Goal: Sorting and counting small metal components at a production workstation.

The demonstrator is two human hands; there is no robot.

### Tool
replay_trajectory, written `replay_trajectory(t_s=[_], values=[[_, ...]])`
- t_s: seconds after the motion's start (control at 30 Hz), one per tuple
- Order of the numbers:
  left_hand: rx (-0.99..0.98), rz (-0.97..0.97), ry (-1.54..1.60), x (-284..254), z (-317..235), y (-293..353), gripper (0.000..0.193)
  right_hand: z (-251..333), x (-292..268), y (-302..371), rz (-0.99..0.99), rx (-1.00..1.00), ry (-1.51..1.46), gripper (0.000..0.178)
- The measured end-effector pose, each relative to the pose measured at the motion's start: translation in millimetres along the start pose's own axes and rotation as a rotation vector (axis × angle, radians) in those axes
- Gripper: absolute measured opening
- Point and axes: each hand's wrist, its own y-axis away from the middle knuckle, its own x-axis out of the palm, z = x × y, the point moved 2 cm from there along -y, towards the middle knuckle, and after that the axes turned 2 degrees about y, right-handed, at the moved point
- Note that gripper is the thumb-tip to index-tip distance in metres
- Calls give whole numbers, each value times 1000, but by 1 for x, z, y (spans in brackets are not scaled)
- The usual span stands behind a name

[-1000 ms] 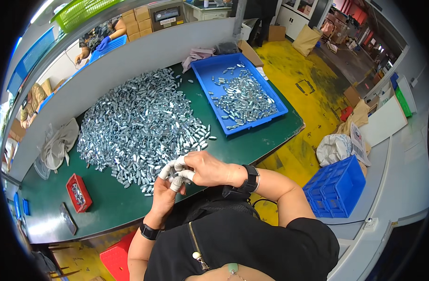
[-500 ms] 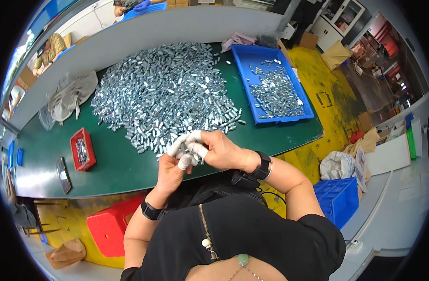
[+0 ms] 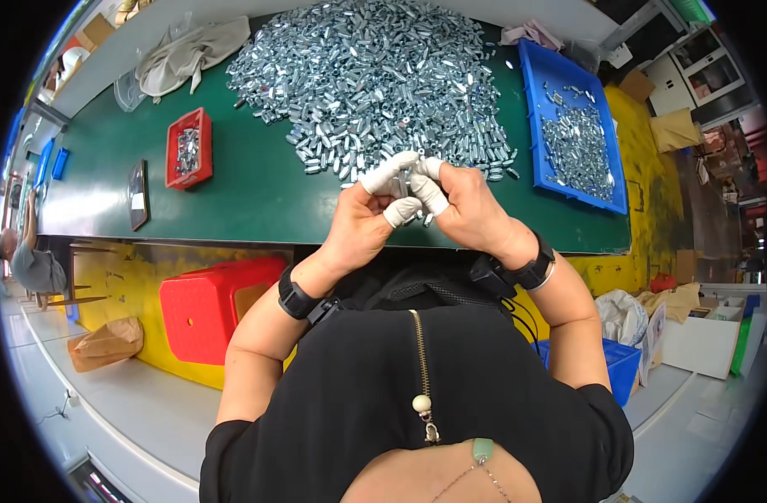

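Note:
My left hand (image 3: 363, 221) and my right hand (image 3: 475, 206) meet at the near side of the pile, white covers on several fingertips. Both are closed, fingertips pinched together around a small silvery metal piece (image 3: 408, 181), mostly hidden by the fingers. Just beyond them a large heap of small shiny metal pieces (image 3: 375, 92) spreads over the green table (image 3: 258, 197). To the right, a blue tray (image 3: 537, 126) holds more such pieces. A small red bin (image 3: 180, 178) on the left has some too.
A dark phone-like slab (image 3: 139, 197) lies left of the red bin. Grey cloth (image 3: 186, 63) rests at the back left, pinkish cloth (image 3: 531, 35) at the back right. Below the table's near edge are a red plastic stool (image 3: 201, 317) and a blue crate (image 3: 614, 369).
The view has tilted and turned, so the table sits higher and further right in the picture. My hands stay together at the heap's near side, the fingers slightly rearranged around the piece.

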Motion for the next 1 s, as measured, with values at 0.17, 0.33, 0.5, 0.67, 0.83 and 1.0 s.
replay_trajectory(t_s=[0.17,0.33,0.5,0.67,0.83,1.0], values=[[-29,32,-12,-1,-1,3,49,-6,2,1,107,174,6,28],[-12,45,-75,-1,0,6,49,1,-3,11,103,277,-165,23],[54,71,-153,8,0,7,45,-7,6,19,-36,226,-461,16],[-174,104,8,-2,7,1,40,-10,-4,27,-102,-215,-66,10],[-322,-220,296,-59,32,-8,41,-21,-43,38,-286,-190,252,14],[-279,-371,-49,-64,38,12,40,-114,-113,52,-719,211,548,19]])
